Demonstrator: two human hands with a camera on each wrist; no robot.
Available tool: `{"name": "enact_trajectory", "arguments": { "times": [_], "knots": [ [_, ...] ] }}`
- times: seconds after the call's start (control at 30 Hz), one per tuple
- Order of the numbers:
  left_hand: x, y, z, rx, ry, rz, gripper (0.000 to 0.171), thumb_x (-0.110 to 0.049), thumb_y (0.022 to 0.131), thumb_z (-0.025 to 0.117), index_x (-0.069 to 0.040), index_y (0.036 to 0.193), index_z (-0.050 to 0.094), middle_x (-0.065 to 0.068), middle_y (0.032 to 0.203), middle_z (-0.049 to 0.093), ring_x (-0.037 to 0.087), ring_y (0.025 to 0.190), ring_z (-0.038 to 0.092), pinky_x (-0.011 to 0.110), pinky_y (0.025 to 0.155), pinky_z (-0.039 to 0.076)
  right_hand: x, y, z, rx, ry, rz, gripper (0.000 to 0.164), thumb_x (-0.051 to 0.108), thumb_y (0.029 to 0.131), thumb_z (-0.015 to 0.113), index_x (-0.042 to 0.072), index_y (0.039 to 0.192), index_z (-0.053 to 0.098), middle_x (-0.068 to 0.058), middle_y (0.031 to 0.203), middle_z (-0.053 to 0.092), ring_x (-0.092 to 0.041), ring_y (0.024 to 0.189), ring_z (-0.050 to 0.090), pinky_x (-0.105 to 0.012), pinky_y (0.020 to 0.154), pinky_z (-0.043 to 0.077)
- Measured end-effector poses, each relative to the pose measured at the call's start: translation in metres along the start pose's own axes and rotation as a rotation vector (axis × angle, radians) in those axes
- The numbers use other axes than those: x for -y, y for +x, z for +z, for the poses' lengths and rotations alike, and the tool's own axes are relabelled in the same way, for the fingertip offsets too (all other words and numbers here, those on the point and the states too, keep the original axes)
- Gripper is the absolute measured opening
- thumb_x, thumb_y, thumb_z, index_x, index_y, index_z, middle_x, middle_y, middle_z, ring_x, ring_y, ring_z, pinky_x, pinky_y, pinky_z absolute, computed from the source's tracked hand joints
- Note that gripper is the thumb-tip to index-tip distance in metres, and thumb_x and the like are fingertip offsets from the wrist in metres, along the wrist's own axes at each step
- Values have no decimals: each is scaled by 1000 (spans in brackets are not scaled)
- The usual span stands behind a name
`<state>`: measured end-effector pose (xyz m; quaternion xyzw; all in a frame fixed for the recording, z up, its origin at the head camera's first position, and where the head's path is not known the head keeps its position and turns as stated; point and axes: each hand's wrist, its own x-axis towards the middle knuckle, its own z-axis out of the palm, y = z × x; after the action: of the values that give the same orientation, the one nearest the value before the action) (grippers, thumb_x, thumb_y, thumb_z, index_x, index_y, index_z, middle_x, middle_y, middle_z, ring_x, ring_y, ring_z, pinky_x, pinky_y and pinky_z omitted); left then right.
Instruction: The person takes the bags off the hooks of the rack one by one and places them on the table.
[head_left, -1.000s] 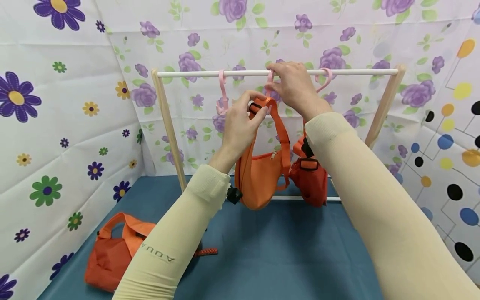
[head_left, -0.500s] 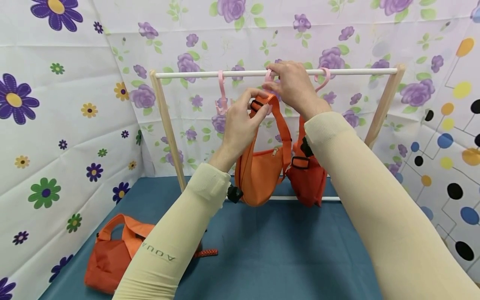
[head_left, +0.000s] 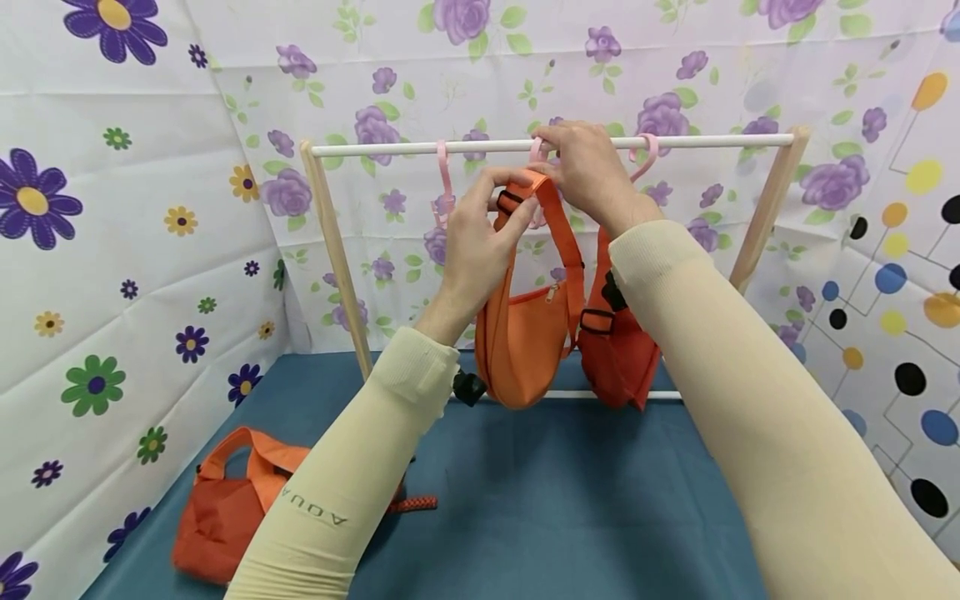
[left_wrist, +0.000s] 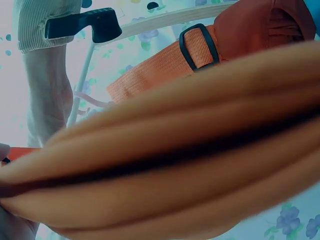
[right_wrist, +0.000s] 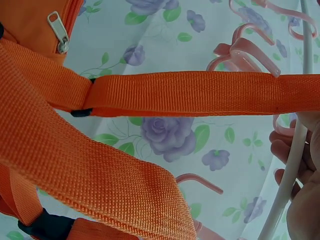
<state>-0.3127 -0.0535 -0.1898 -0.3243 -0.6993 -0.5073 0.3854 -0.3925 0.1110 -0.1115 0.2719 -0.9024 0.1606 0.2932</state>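
My left hand pinches the strap of an orange shoulder bag beside its black buckle. The bag hangs below the strap, its zipper facing me. At the white rod, my right hand grips a pink hook, largely covered by the fingers. The strap's top lies beside that hook; whether it sits in it, I cannot tell. In the right wrist view the orange strap stretches toward the rod. The bag's blurred side fills much of the left wrist view.
Right of the orange bag, a red bag hangs near another pink hook. A further pink hook is on the rod to the left. Wooden posts support the rod. A red and orange handbag lies on the blue tabletop.
My left hand has raised the orange bag's strap slightly, closer to the rod and right hand. The red bag has swung a little. My right hand has stayed at the hook.
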Motion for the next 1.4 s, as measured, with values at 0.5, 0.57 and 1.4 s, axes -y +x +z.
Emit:
{"name": "enact_trajectory", "arguments": {
  "times": [0.5,0.57,1.4],
  "knots": [
    [-4,-10,-10,21,-31,47,21,-14,102,68,-3,120,65,8,116,66,19,78,56,26,68,43,1,2,-1,37,9,12,53,26,99,74,4,146,60,-16,134,67,-39,134,53,-48,123,26],
    [-3,-12,-12,24,-47,17,20,-12,102,68,-3,120,65,8,114,65,19,79,56,26,69,43,2,1,-1,45,7,12,54,26,99,73,5,146,59,-16,132,68,-38,134,53,-48,123,26],
    [8,-29,-30,96,27,-48,20,-14,102,68,-5,121,65,8,103,65,19,82,58,29,70,46,3,-6,-8,134,21,2,64,24,104,67,10,161,40,-17,152,54,-40,143,45,-51,125,20]
  ]
}}
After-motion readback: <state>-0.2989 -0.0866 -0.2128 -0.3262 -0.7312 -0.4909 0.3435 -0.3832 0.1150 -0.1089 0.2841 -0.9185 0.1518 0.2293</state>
